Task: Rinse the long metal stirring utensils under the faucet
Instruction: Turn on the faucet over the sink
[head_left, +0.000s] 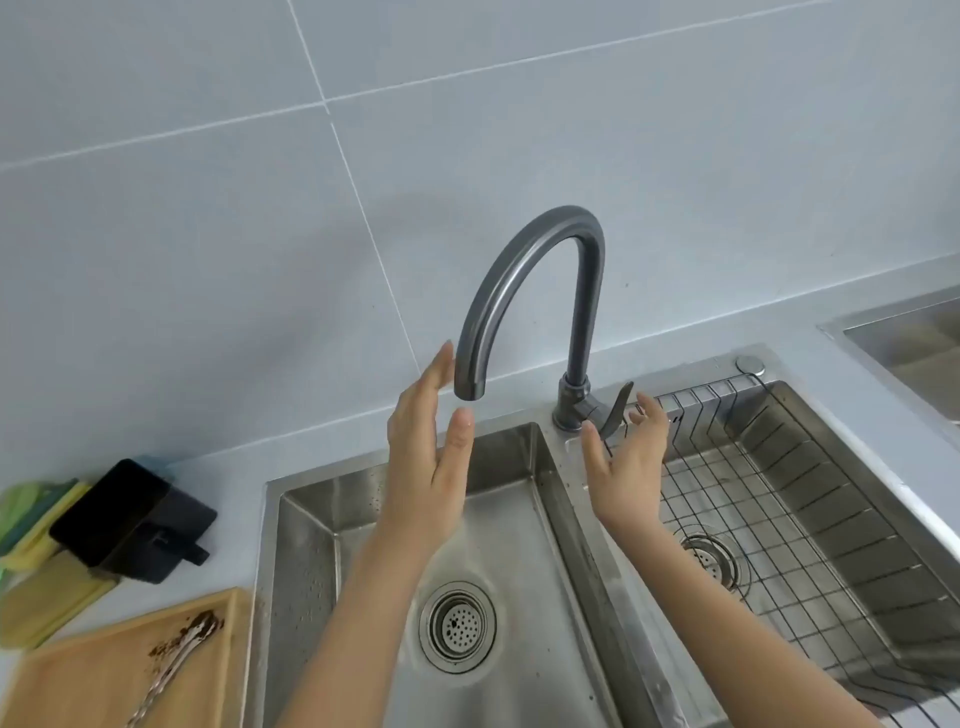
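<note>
Hands reach up over a double stainless sink (569, 499), both empty and spread open. The left hand (428, 457) is raised with its palm turned inward, fingertips just beside the spout of the dark gooseneck faucet (524, 275) and the thumb right below the spout mouth. The right hand (631, 470) is open around the faucet lever (618, 408), thumb on one side and fingers on the other; contact with it cannot be told. No water shows at the spout. One long metal stirring utensil (174, 660), its twisted stem smeared with brown residue at the upper end, lies on a wooden tray (88, 680) on the table (228, 467) left of the sink. A wire rack (779, 525) sits in the right basin. A black holder (130, 519) and yellow-green sponges (36, 525) lie behind the tray.
</note>
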